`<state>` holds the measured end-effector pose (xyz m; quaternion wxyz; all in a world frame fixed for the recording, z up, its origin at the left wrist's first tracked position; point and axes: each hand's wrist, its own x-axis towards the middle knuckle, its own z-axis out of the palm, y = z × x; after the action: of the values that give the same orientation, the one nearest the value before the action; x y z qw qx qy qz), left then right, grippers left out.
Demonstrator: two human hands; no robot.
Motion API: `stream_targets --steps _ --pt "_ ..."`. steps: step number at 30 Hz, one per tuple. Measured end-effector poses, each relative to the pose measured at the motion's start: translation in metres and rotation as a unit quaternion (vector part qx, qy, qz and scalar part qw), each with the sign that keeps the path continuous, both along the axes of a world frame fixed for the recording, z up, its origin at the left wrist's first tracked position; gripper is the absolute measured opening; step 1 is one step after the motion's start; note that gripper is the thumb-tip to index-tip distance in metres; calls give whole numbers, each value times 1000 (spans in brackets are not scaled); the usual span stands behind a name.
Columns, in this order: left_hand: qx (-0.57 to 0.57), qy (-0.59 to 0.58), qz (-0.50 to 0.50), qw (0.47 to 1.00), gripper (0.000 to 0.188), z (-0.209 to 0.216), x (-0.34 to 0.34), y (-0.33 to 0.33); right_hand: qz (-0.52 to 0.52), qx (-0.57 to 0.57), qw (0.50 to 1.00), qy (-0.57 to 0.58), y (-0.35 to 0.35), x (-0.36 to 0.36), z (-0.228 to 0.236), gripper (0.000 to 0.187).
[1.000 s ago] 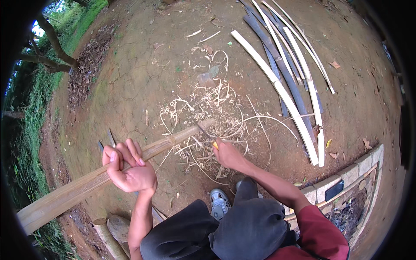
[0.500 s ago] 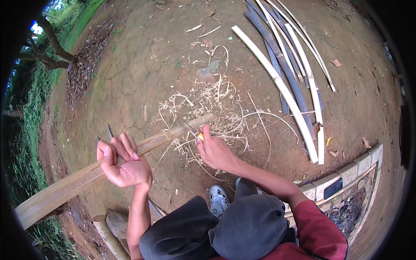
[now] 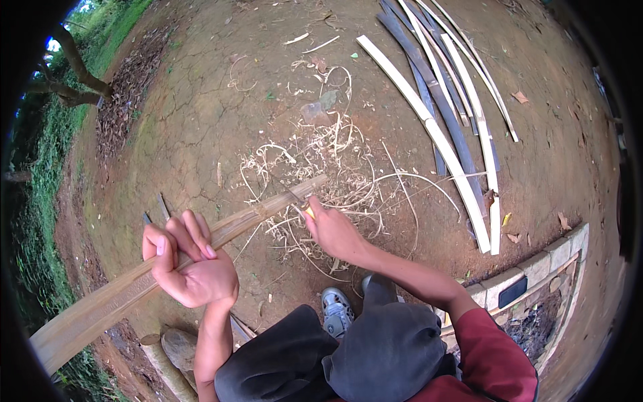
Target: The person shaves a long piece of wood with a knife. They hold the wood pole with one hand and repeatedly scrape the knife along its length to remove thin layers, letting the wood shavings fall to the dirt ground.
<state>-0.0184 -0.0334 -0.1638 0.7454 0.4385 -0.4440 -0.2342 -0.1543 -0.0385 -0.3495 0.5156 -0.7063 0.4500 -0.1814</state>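
A long strip (image 3: 244,221) is being gripped in the left hand (image 3: 201,268), whose palm is being turned upward and whose fingers are being bent over the strip, nearly closed on it. A yellow-handled knife (image 3: 309,212) is being clasped in the right hand (image 3: 333,233), the fingers being folded round the handle. The strip is being seen as pale brown, flat and streaked along its grain, with a knot-like band near its far end. It is being stretched slantwise from the lower left to the centre, passing through the left fingers and lying just beside the right ones, where it is being crossed by the blade. Beyond that end, curled shavings (image 3: 338,137) are being strewn over bare brown ground (image 3: 194,127). Pale slats (image 3: 442,144) and dark slats (image 3: 429,74) are being displayed at upper right, brick edging (image 3: 537,270) and a phone (image 3: 514,292) at lower right, and greenery (image 3: 50,167) at left.
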Motion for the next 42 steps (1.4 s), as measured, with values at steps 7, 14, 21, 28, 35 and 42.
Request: stream_targets --steps 7,14,21,28,35,42 --pt "-9 25 3 1000 23 1 3 -14 -35 11 995 96 -12 -11 -101 23" --pt "-2 7 17 1000 26 0 8 -14 -52 -72 994 -66 0 -1 -6 30" --pt "8 12 22 1000 26 3 4 -16 -38 -29 990 129 -9 -12 -97 17" --pt "3 9 6 1000 26 0 -3 -15 -39 -70 995 61 1 4 -69 23" --pt "-5 37 32 999 24 -3 11 -13 -15 -4 999 50 -13 -3 -47 26" --pt "7 29 54 998 26 0 6 -21 -89 -54 982 154 -7 2 -134 24"
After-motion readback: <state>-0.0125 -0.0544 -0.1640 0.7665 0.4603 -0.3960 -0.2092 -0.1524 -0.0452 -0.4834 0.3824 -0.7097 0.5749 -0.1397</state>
